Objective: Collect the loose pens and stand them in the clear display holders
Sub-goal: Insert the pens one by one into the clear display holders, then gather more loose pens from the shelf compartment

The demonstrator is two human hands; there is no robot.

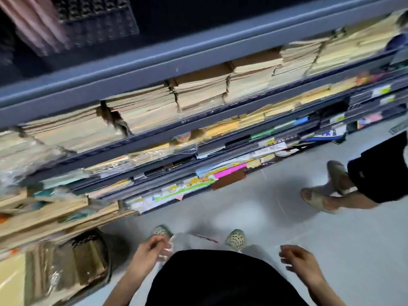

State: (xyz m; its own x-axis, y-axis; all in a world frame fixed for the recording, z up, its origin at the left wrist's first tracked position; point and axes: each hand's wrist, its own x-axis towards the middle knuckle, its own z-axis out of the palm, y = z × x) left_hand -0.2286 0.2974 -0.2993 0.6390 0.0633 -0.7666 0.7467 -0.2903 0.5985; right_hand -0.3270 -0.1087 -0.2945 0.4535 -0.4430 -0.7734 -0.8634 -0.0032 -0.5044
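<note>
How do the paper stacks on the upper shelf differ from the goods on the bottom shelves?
The upper stacks are plain cream and brown; the bottom goods are mixed in colour: pink, green, yellow. The upper stacks are thick piles; the bottom goods lie in thin layers. Both lie flat on grey shelves.

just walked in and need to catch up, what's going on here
A person stands facing grey metal shelves packed with stacks of paper, looking down. The left hand and right hand hang in front of the body, fingers loosely curled, holding nothing. No pens or clear holders show in this blurred view. A second person's sandalled feet stand on the floor to the right.
</note>
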